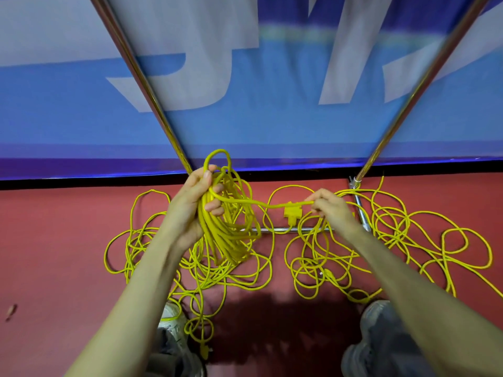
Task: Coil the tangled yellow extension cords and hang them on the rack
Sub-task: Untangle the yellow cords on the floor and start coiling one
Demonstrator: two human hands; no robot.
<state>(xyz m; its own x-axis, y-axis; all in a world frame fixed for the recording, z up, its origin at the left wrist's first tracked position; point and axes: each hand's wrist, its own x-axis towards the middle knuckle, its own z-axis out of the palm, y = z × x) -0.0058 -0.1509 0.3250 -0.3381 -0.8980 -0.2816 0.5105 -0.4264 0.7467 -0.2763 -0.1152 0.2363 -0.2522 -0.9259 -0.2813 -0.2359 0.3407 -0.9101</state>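
Note:
My left hand (198,202) grips a bundle of yellow cord loops (228,232) that hangs down from my fist, with one loop sticking up above my thumb. A strand runs from that bundle to the right, past a yellow socket block (291,214), to my right hand (328,206), which pinches it between thumb and fingers. More tangled yellow cord (408,240) lies spread on the red floor to the right, and another tangle (152,254) lies on the left. The rack's two metal uprights (152,96) slant up from the floor behind the cords.
The rack's low crossbar (277,229) and right foot (362,210) lie on the red floor (54,240) among the cords. A blue banner (258,118) hangs behind the rack. My grey shoes (381,338) stand at the bottom, with cord loops over the left one.

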